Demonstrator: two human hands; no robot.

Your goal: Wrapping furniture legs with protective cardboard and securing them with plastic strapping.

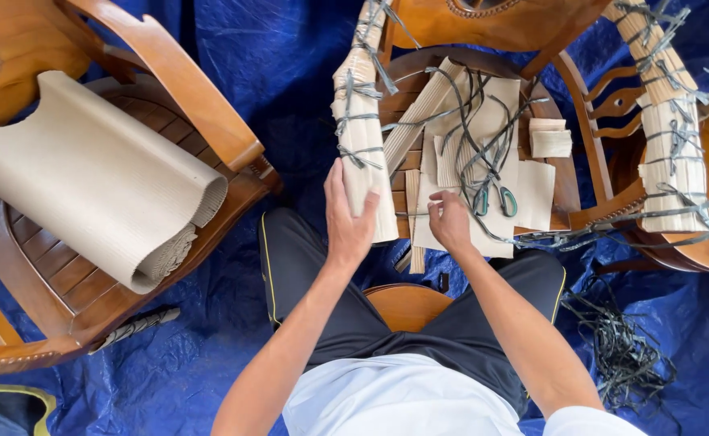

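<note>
Between the person's knees stands a wooden chair (483,48) whose seat serves as the landmark for everything else. Its left armrest is already sheathed in corrugated cardboard wrap (360,129) and bound with dark plastic strapping; the right armrest (671,137) is dressed the same way. The left hand (348,218) lies flat against the lower end of the wrapped left arm, fingers (334,182) extended and pressing rather than gripping, thumb hooked round the front edge. The right hand (449,220) rests at the front of the seat, its fingers pinched closed on what looks like a strand of strap (419,211) lying over loose cardboard sheets (524,194). A pair of green-handled scissors (495,200) lies on the seat just right of that hand, tangled among more strapping.

Left of the chair, a big roll of corrugated cardboard (88,178) sits on the seat of a second wooden chair (185,89). Right of the chair and lower, a heap of spare strapping (625,351) lies on the blue tarpaulin (273,56) covering the floor.

The cardboard looks light and springy (it wants to uncurl, I'd judge), so it needs holding flat against the arm, palm wide, as now. The strap seems thin, slick and limp; best pinched near its end and pulled taut.
</note>
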